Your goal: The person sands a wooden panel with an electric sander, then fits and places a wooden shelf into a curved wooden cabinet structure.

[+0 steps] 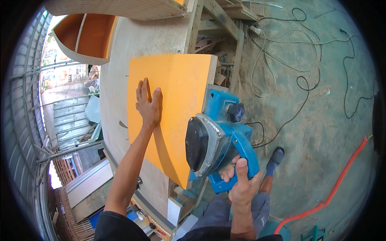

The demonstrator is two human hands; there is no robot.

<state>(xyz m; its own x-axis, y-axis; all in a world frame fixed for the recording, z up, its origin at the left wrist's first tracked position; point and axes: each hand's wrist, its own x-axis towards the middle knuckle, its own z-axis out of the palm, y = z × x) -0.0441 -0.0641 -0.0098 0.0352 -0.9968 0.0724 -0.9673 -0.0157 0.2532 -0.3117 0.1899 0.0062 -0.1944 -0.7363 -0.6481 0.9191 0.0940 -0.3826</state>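
Observation:
An orange laminated board (pixel 177 84) lies flat on a plywood workbench (pixel 132 44), its right edge overhanging. My left hand (pixel 148 103) rests palm down on the board, fingers spread and pointing away from me. My right hand (pixel 240 184) grips the handle of a blue electric planer (pixel 219 134) with a black side cover. The planer sits against the board's right edge, near its middle. A black cord runs from the planer across the floor.
Sawdust covers the concrete floor (pixel 321 132), with black and white cables looping over it. An orange coiled hose (pixel 341 180) runs at lower right. A saw blade tip (pixel 122 124) pokes up from the bench. Timber framing (pixel 225 24) stands behind the board.

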